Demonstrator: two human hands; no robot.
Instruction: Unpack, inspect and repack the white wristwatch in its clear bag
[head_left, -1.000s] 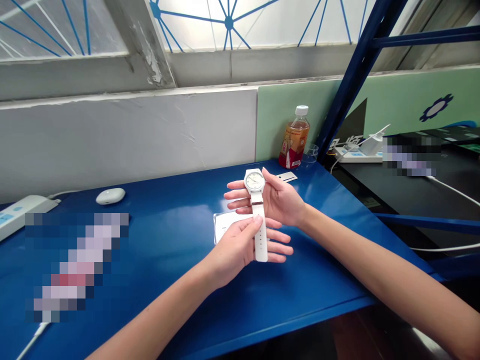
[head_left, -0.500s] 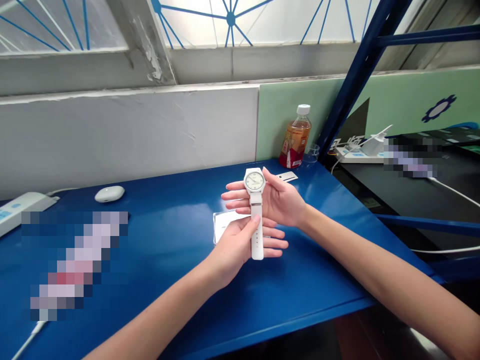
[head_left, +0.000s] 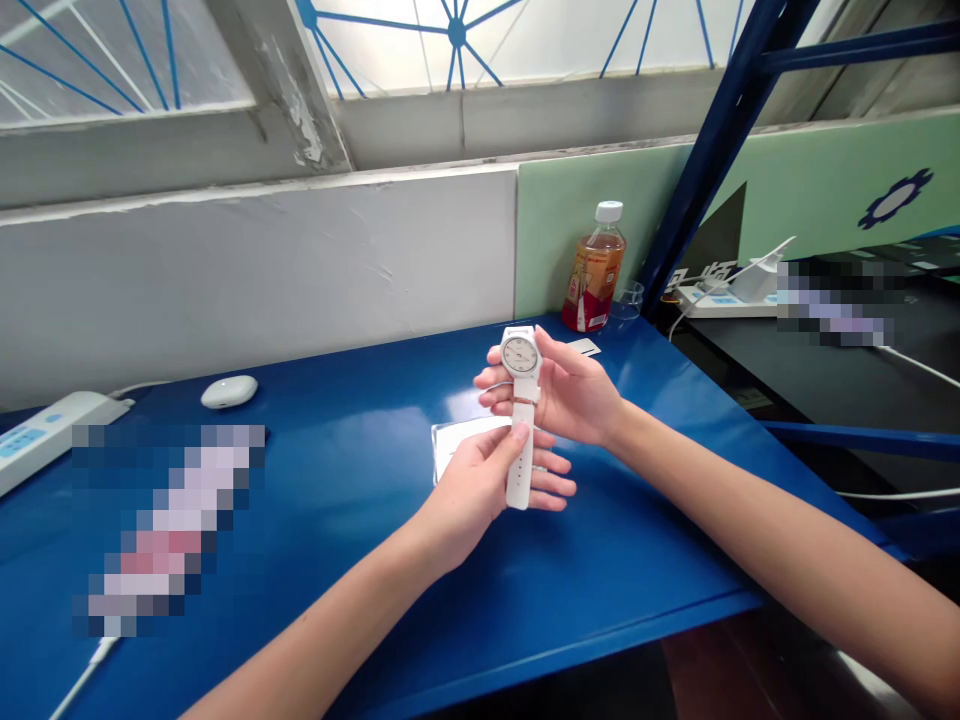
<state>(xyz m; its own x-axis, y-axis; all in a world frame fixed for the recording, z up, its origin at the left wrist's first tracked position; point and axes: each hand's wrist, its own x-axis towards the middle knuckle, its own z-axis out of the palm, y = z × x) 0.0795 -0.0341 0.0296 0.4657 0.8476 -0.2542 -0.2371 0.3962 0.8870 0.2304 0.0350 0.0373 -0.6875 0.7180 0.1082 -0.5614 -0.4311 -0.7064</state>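
A white wristwatch (head_left: 520, 354) with a pale round dial is held up over the blue desk, its strap hanging straight down toward me. My left hand (head_left: 480, 470) pinches the holed strap, thumb on top and fingers stretched out beneath it. Around the watch head is my right hand (head_left: 574, 390), its fingers curling behind the case and the thumb at its right edge. Behind the left hand, a white rectangular item in a clear case (head_left: 450, 447) lies on the desk, partly covered.
On the blue desk (head_left: 337, 560) are a white earbud case (head_left: 229, 391), a power strip (head_left: 56, 430) and a blurred-out phone-like item with a cable (head_left: 180, 520). A drink bottle (head_left: 594, 270) stands by the wall, near a small white card (head_left: 583, 347). A blue metal post (head_left: 720, 160) rises at right.
The watch head has shifted slightly up and right, and its dial is tilted more. My right fingers have curled in closer around it. The left hand keeps its pinch on the strap.
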